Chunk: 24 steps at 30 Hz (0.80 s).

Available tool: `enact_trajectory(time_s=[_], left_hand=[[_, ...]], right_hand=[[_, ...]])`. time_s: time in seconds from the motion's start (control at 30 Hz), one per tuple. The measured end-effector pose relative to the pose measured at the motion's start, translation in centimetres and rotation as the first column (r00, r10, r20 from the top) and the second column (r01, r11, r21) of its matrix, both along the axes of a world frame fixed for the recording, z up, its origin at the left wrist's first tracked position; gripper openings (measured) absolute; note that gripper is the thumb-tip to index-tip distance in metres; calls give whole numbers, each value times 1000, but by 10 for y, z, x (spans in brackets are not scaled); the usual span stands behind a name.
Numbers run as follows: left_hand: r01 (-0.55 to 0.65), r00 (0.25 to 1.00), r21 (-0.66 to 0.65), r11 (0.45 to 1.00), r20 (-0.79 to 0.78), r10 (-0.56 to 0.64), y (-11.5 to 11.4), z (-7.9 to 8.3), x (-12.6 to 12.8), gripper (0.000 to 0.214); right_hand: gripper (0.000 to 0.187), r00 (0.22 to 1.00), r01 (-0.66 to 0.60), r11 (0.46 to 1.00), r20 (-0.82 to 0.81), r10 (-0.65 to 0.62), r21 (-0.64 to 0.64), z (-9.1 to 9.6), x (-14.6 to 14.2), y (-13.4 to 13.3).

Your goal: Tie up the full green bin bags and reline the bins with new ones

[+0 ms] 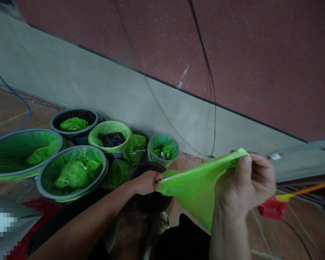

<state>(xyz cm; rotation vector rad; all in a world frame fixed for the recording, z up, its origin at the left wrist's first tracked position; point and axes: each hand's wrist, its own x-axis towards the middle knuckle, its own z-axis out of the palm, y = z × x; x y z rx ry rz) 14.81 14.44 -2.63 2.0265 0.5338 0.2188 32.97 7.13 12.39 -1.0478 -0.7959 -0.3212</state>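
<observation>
a wall [162, 43] is spanning twelve o'clock; green-lined bins [39, 180] are standing at eight. a green bag [195, 180] is stretching at five, a dark bin [151, 204] sitting at six. right hand [245, 184], at four, and left hand [147, 182], near six, are finger-pinching the bag's edge.

Site read as a utility or service corner; whether home or business could not be told. Basis: two-tone wall [246, 54], dull red above and grey below, met a brownish tiled floor [295, 231]. Bins [61, 139], most fitted with green liners [8, 155], stood clustered left of centre near the wall. A black cable [199, 30] hung down the wall; a blue line [7, 86], hose or cable, trailed at far left.
</observation>
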Motion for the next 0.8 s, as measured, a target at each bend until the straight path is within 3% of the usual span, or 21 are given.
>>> enact_trajectory(time_s=[0.13,0.27,0.37,0.5,0.57,0.63,0.73,0.8], left_hand=[[83,976,284,955,-218,-20,-2,-5,-7,16],[122,899,309,943,-437,27,-4,-13,-16,23],[19,801,260,965,-582,141,-2,-19,-22,33],[-252,815,115,961,-509,275,2,-29,-15,49],[-299,839,71,952,-455,298,0,-34,-4,52],[-342,877,-69,937,-382,292,-4,-36,8,49],[-304,951,-467,830,-198,237,-11,-32,18,42],[-247,967,-612,751,-109,229,-12,-25,19,43]], right_hand=[[10,999,39,996,21,-41,78,18,13,-11],[8,999,40,989,28,-44,140,26,27,-18],[8,1000,-21,991,-13,23,133,23,33,-20],[9,984,-128,991,-119,132,33,21,26,-20],[9,977,-145,989,-153,147,25,22,20,-21],[9,967,-165,986,-191,168,28,25,16,-22],[9,962,-167,985,-213,170,29,25,18,-23],[9,962,-157,987,-223,159,31,24,23,-23]])
